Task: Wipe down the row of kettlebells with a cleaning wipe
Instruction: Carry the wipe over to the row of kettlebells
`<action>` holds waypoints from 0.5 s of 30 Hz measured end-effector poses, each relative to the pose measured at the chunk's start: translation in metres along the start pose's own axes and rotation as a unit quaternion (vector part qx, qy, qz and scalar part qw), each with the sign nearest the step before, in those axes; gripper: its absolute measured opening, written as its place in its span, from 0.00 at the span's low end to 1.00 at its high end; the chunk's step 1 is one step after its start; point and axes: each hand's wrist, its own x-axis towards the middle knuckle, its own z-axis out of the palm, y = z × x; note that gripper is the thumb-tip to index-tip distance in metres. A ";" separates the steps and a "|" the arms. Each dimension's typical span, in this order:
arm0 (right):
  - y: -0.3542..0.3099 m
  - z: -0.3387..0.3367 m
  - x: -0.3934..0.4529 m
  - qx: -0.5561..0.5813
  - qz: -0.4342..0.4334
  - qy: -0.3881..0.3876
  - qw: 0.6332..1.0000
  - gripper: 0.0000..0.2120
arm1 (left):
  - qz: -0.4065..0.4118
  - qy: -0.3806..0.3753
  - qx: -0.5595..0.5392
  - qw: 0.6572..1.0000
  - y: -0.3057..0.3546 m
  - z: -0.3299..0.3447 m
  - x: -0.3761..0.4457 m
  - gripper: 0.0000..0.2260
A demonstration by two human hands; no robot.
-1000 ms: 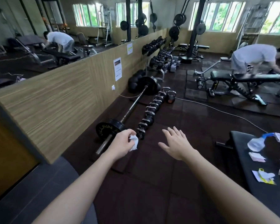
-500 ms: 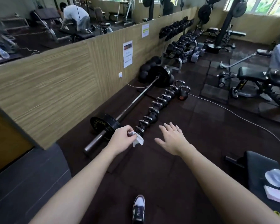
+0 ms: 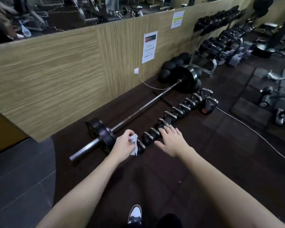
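At the far left, smooth grey floor tiles point(image 3: 20, 186) meet the dark rubber mat point(image 3: 155, 186) along a straight edge. A wall panel point(image 3: 56, 76) with a rough, wood-like grain closes the left side, and a mirror point(image 3: 56, 14) is above it. Along the foot of the panel lies a barbell point(image 3: 138, 111), a long metal bar with round black plates at both ends. Between the barbell and the kettlebells point(image 3: 174, 114) there is only a narrow strip of mat.

The left hand point(image 3: 123, 147) pinches a crumpled white wipe point(image 3: 134, 144) with curled fingers, in front of the nearest kettlebell of the row; I cannot tell if the wipe touches it. The kettlebells stand in one diagonal line, black round bodies with shiny metal handles, going away to the upper right.

The right hand point(image 3: 172, 142) is spread wide and flat, holding nothing, over the near kettlebells. To its right the mat is broad and open, crossed only by a thin pale cable point(image 3: 253, 130). A shoe point(image 3: 135, 213) shows at the bottom edge.
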 end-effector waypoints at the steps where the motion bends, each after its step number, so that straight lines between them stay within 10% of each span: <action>1: 0.013 -0.002 0.016 0.001 -0.009 -0.007 1.000 0.36 | -0.016 0.014 -0.008 1.000 0.004 0.008 0.014 0.13; 15: 0.192 -0.004 0.256 -0.074 -0.223 -0.127 0.964 0.35 | -0.217 0.227 0.034 0.949 0.020 0.144 0.203 0.09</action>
